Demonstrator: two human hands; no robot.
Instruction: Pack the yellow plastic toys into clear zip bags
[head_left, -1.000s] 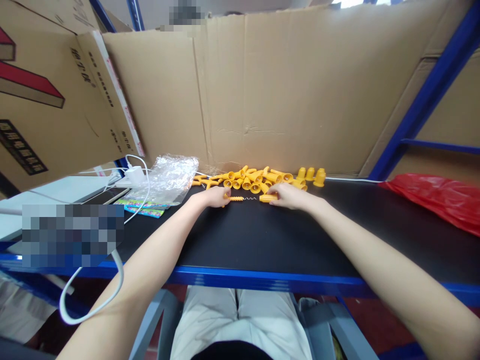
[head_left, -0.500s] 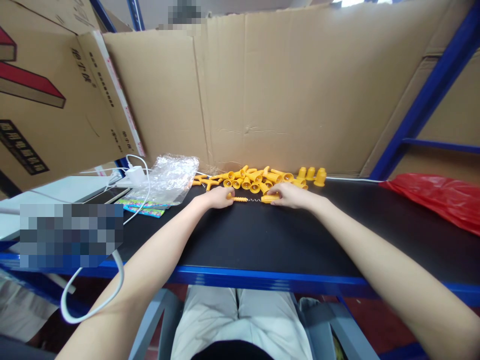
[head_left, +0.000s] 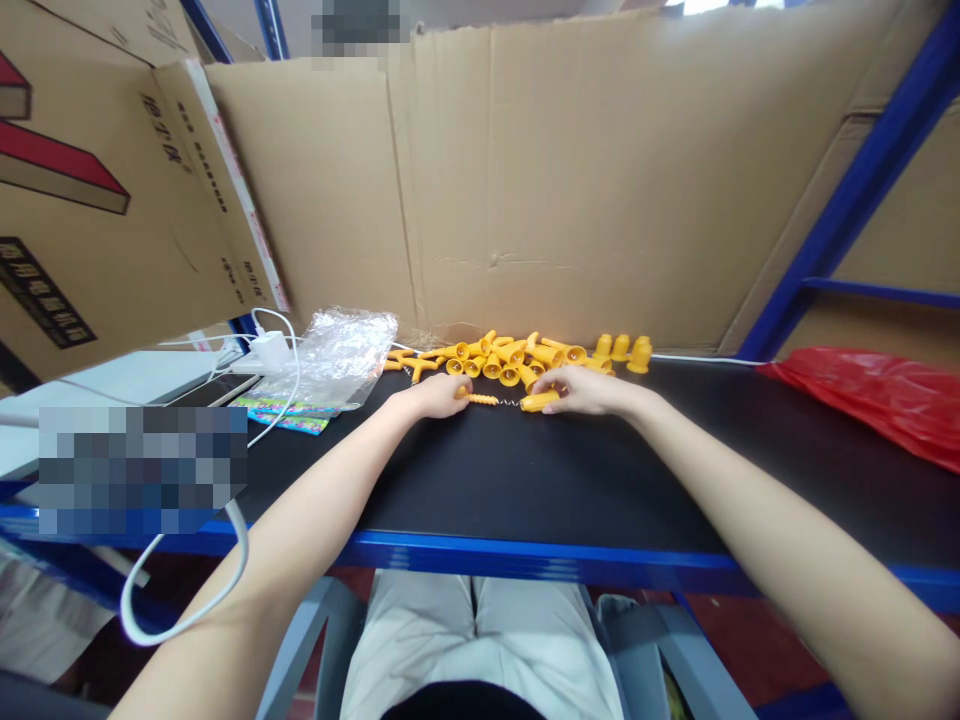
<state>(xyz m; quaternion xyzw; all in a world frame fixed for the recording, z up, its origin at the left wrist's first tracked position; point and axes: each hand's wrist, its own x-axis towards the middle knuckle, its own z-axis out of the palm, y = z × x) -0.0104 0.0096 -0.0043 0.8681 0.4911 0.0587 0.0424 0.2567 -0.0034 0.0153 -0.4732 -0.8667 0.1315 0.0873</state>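
Observation:
My left hand [head_left: 435, 394] pinches a yellow screw-shaped part [head_left: 480, 398] low over the black tabletop [head_left: 570, 470]. My right hand [head_left: 586, 389] grips a yellow sleeve part [head_left: 538, 401]. A thin metal spring [head_left: 508, 401] spans the short gap between the two parts. Just behind both hands lies a pile of yellow plastic parts [head_left: 517, 357], with three cap-shaped ones [head_left: 622, 350] standing at its right end.
A crumpled clear plastic bag [head_left: 337, 355] lies left of the pile, near a white charger and cable [head_left: 268, 350] and a phone [head_left: 217, 390]. A red plastic bag [head_left: 877, 395] sits at the right. Cardboard walls [head_left: 562, 180] close off the back; blue shelf posts [head_left: 855, 190] rise at right.
My left hand has slid the screw-shaped part a little to the right, narrowing the gap to the sleeve. The right hand has barely moved.

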